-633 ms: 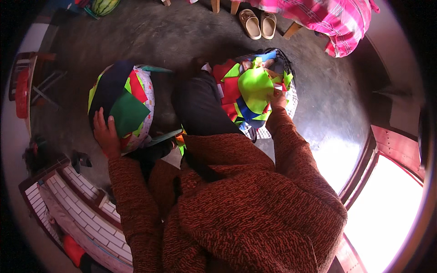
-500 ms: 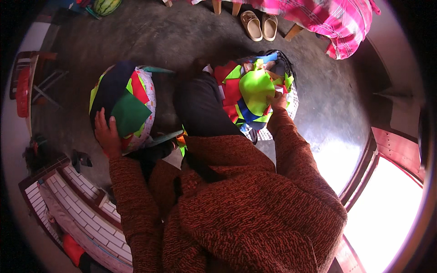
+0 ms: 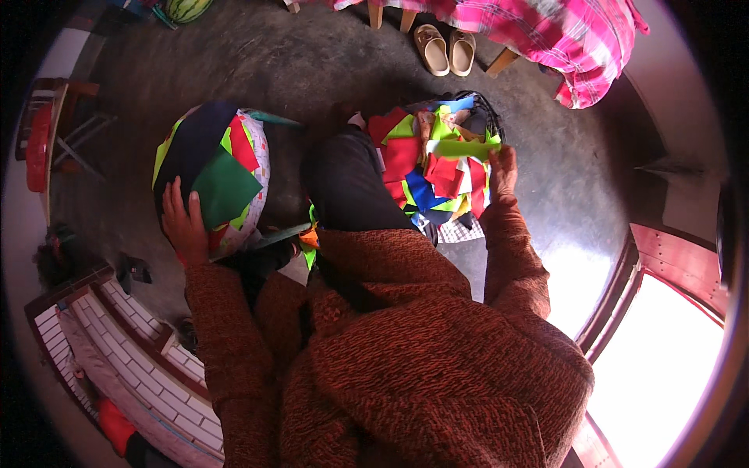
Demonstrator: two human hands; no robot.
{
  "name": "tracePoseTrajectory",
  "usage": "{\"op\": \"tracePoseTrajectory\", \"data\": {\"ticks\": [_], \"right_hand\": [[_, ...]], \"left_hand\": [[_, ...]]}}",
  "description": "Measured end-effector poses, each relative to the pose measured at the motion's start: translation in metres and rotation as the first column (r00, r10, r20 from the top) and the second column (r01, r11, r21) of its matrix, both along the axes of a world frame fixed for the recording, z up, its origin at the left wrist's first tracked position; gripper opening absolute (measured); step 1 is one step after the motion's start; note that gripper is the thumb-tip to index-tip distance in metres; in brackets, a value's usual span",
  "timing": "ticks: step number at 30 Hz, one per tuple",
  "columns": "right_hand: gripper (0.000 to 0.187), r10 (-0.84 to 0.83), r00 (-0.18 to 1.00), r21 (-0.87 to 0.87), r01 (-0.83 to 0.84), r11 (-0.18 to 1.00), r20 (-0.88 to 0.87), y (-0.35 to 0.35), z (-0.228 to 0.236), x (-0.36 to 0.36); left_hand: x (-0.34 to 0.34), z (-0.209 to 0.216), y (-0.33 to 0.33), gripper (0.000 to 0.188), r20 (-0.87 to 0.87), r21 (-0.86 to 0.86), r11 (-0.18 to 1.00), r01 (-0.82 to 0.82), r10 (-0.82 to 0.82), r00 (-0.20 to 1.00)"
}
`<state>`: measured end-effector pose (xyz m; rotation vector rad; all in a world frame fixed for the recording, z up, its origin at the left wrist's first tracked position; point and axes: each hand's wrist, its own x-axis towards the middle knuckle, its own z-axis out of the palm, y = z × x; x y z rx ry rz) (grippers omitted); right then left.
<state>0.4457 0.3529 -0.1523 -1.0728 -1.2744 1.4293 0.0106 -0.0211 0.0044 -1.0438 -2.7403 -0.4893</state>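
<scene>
Head view shows the right hand pinching a light green cloth piece over the pile of bright cloth scraps on the floor, near the sandals. The left hand lies spread flat on the dark green cloth atop the round bundle by the knee. It would be best to lift the green piece slowly so no other scraps come along, and to keep the left hand pressing so the bundle does not roll.

Pair of beige slippers on grey floor; pink checked cloth; watermelon; red stool.
</scene>
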Motion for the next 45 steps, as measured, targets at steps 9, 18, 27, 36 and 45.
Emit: {"op": "tracePoseTrajectory", "data": {"ticks": [9, 18, 27, 36, 45], "right_hand": [[0.015, -0.122, 0.924, 0.387, -0.031, 0.922, 0.363, -0.004, 0.128, -0.054], [0.036, 0.378, 0.671, 0.669, -0.726, 0.158, 0.638, -0.145, 0.172, -0.139], [0.029, 0.485, 0.492, 0.547, -0.836, 0.034, 0.722, -0.173, 0.176, -0.136], [0.018, 0.58, 0.498, 0.605, -0.796, 0.011, 0.645, -0.177, 0.178, -0.128], [0.016, 0.698, 0.46, 0.621, -0.783, 0.028, 0.548, -0.179, 0.178, -0.125]], "left_hand": [[-0.006, 0.005, -0.009, 0.047, 0.05, -0.087, 0.993, -0.086, 0.09, 0.995], [0.123, 0.048, 0.078, 0.044, 0.826, 0.559, 0.772, -0.305, -0.483, 0.29], [0.144, -0.016, 0.086, 0.071, 0.892, 0.417, 0.677, -0.606, -0.434, 0.129], [0.135, -0.026, 0.114, 0.036, 0.849, 0.495, 0.69, -0.528, -0.514, 0.123], [0.117, 0.036, 0.13, 0.022, 0.768, 0.63, 0.583, -0.513, -0.566, 0.3]]}}
